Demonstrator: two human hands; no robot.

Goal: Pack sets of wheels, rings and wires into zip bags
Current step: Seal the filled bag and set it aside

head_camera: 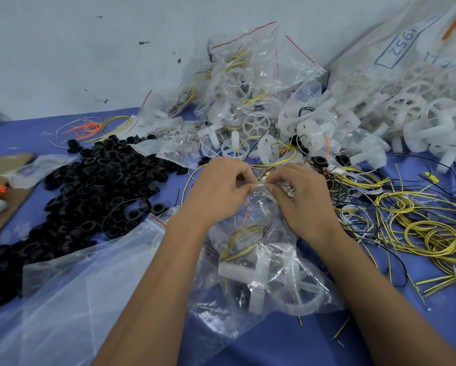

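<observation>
Both hands, left (219,188) and right (298,192), pinch the zip bag (264,260) mouth crosswise, its filled body trailing toward the person

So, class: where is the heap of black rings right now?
In the head view, the black rings lie heaped on the blue table, left of both hands.

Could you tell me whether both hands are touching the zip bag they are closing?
Touching: the head view shows the left hand and right hand pinching the zip bag at its top edge.
</observation>
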